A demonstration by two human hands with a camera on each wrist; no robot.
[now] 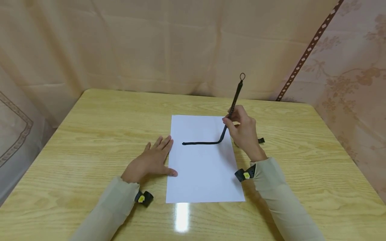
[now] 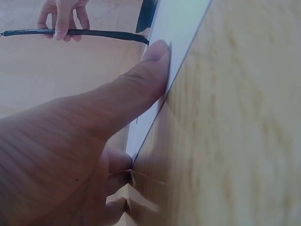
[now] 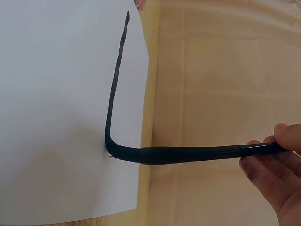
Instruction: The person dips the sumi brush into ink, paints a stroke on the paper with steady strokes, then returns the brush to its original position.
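My right hand (image 1: 245, 132) pinches a black calligraphy brush (image 1: 236, 96) by its handle, a loop at its top end. The brush leans slightly, and its bent bristles (image 3: 123, 151) press on a white sheet of paper (image 1: 205, 180). A black ink line (image 1: 200, 143) runs across the sheet to the brush tip. My left hand (image 1: 150, 161) lies flat at the sheet's left edge, fingers spread. In the left wrist view its thumb (image 2: 146, 70) rests on the paper, while the other fingertips are at the paper's edge.
The paper lies on a light wooden table (image 1: 99, 134). A small dark object (image 1: 261, 140) shows beside the right wrist, mostly hidden behind the hand. Beige cloth (image 1: 150, 50) hangs behind the table, with patterned cloth (image 1: 346, 77) at the right.
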